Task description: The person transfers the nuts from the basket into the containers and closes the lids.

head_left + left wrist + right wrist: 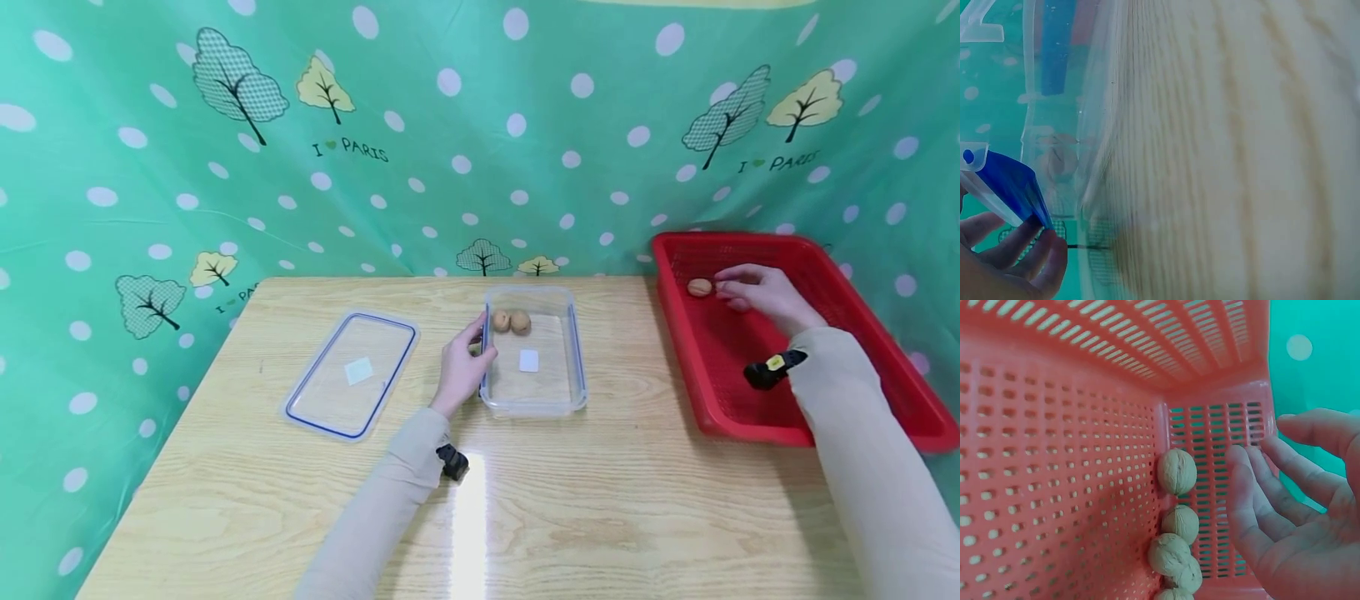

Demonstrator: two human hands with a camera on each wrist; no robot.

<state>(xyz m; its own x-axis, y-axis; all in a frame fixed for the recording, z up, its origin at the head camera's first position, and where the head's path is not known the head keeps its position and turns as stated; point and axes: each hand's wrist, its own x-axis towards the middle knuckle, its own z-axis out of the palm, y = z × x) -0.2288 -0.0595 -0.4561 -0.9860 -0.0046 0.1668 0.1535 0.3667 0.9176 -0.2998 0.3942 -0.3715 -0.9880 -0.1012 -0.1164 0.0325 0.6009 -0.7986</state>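
A clear plastic food container [534, 408] stands on the table with two walnuts [520, 322] in its far left corner and a white square on its floor. My left hand [463, 367] grips its left side. In the left wrist view, the fingers [1047, 259] touch a blue and clear flap [1013, 184] of the container. Inside the red basket [678, 333], my right hand [768, 296] hovers just right of a walnut [700, 287], its fingers spread and holding nothing. Several walnuts [1177, 471] lie along the basket's wall in the right wrist view, apart from the fingertips [1238, 453].
The container's clear lid [315, 427] with a blue seal lies flat to the left. A green polka-dot cloth [420, 108] hangs behind the wooden table [585, 517]. The basket stands at the table's right side, its walls slotted and raised.
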